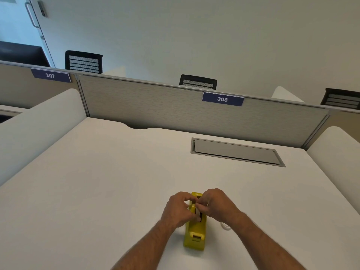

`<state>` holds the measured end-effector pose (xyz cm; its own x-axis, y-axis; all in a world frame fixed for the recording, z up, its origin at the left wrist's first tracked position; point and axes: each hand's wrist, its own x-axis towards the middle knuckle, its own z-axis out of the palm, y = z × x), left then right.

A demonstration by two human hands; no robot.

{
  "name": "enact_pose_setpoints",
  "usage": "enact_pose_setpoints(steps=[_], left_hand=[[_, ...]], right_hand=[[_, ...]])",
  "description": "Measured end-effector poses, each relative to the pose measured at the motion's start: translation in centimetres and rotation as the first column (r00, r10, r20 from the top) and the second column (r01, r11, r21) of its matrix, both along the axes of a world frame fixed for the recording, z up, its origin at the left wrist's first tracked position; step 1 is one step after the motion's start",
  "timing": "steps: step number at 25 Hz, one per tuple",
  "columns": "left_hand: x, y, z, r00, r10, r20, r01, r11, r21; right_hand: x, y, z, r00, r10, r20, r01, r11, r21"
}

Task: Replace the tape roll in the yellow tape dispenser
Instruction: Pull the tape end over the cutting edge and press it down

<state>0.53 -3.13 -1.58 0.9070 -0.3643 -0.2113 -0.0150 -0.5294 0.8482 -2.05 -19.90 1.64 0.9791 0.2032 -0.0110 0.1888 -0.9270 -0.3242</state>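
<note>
Head view: I judge the yellow tape dispenser [195, 233] heavy, stiff; both grips, left hand [178, 209] and right hand [219, 204], pinch its tape roll [198, 211].

White desk [109, 172] in a cubicle, with a grey metal cable hatch [236, 152] set flush into the top and a curved cutout at the back edge. Grey fabric partition [155, 106] behind it carries a blue "306" tag [222, 99]; the next bay over has a "307" tag [50, 75]. White side dividers on both sides. Three black mesh chair backs [83, 62] poke up beyond the partition, plain pale wall [194, 36] behind. Door with a metal handle [31, 15] top left.
</note>
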Motion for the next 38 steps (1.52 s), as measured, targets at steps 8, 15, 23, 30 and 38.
enact_pose_setpoints(steps=[8,15,23,30,38], left_hand=[[-0.07,-0.05,0.19,1.0,-0.003,0.012,0.002,1.0,0.02],[-0.03,-0.17,0.33,1.0,-0.003,0.011,0.003,1.0,0.028],[-0.21,-0.07,0.32,1.0,0.001,0.014,-0.001,1.0,0.027],[-0.15,-0.05,0.43,1.0,-0.002,0.016,0.002,1.0,0.02],[-0.08,-0.04,0.22,1.0,0.002,0.015,-0.002,1.0,0.013]], right_hand=[[-0.18,0.06,-0.02,0.999,0.024,0.046,-0.023,0.999,-0.023],[-0.35,-0.12,0.63,1.0,0.018,0.016,-0.019,0.999,0.034],[-0.27,0.06,0.42,0.999,0.037,0.029,-0.037,0.999,-0.001],[-0.17,-0.05,0.55,1.0,-0.004,-0.007,0.004,0.999,0.053],[0.22,0.18,0.61,1.0,0.006,-0.01,-0.006,0.999,0.031]])
